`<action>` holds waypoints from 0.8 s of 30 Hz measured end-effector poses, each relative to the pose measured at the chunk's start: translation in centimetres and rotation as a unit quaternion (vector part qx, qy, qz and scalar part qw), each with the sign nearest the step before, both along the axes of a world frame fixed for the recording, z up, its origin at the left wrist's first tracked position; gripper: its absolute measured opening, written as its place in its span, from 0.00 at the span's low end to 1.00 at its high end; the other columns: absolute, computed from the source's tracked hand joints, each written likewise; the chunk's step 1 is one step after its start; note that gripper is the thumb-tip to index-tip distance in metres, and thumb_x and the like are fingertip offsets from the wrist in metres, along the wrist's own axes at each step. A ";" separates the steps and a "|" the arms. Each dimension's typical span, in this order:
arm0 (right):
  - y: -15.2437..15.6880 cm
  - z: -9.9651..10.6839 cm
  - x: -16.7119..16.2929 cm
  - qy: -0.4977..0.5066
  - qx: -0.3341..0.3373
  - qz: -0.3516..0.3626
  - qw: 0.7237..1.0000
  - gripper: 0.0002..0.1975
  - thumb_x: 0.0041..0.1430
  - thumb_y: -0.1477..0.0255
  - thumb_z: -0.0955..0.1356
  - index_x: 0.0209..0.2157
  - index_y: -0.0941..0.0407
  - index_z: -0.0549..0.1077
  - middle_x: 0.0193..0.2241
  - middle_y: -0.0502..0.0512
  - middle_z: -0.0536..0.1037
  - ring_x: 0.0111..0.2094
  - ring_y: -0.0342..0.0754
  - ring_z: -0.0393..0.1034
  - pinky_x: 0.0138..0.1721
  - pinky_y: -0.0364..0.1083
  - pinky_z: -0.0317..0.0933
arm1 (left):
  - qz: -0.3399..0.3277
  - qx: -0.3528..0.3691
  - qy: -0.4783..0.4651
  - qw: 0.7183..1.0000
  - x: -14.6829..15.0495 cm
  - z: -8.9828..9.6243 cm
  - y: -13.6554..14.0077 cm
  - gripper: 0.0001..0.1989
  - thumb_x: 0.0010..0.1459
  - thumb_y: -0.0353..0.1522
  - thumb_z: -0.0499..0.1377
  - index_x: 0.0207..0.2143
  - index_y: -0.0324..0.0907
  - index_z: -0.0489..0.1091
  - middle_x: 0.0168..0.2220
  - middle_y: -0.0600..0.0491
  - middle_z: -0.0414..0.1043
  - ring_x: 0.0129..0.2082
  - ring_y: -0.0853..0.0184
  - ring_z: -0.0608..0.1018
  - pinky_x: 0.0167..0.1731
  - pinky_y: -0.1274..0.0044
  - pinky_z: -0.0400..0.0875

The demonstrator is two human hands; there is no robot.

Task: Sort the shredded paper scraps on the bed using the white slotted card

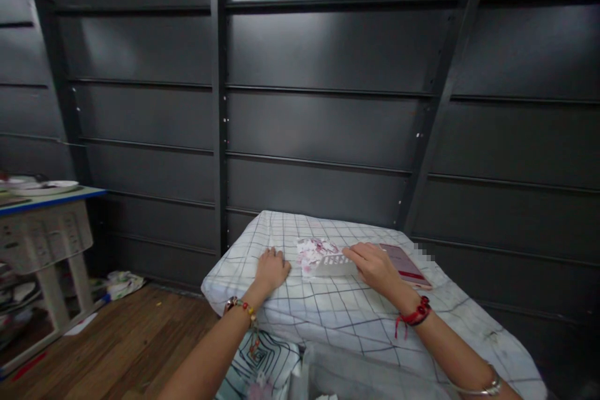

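Observation:
My left hand (272, 270) lies palm down on the white checked cloth (319, 306), its fingers spread and holding nothing. My right hand (374, 265) is closed in a pinch on the edge of a white slotted piece (334, 265), which stands tilted above the cloth; its exact kind I cannot make out. Just left of that piece, between my hands, lies a patch of pink-and-white floral paper (312, 252). A flat pink-framed thing like a tablet (407, 265) lies on the cloth behind my right hand, partly covered by it.
A translucent plastic bin (356, 372) stands close in front of me, beside a patterned fabric (262, 356). At left is a blue-edged table (51, 197) with a white plate (47, 187) on it. A dark panelled wall (319, 125) rises behind the cloth.

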State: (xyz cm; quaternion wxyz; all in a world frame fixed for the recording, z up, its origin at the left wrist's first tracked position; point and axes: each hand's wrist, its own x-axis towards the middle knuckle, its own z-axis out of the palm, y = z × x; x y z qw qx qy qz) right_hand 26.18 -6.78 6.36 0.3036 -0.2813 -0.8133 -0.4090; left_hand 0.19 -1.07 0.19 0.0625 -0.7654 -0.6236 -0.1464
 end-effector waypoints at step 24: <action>1.3 -0.8 -1.8 -0.008 0.018 0.003 1.000 0.14 0.58 0.83 0.58 0.36 0.59 0.72 0.25 0.54 0.72 0.27 0.44 0.61 0.29 0.45 0.51 | 0.008 -0.007 -0.007 1.000 -0.1 -0.3 0.2 0.21 0.59 0.36 0.47 0.48 0.31 0.68 0.54 0.36 0.64 0.56 0.53 0.65 0.54 0.67 0.56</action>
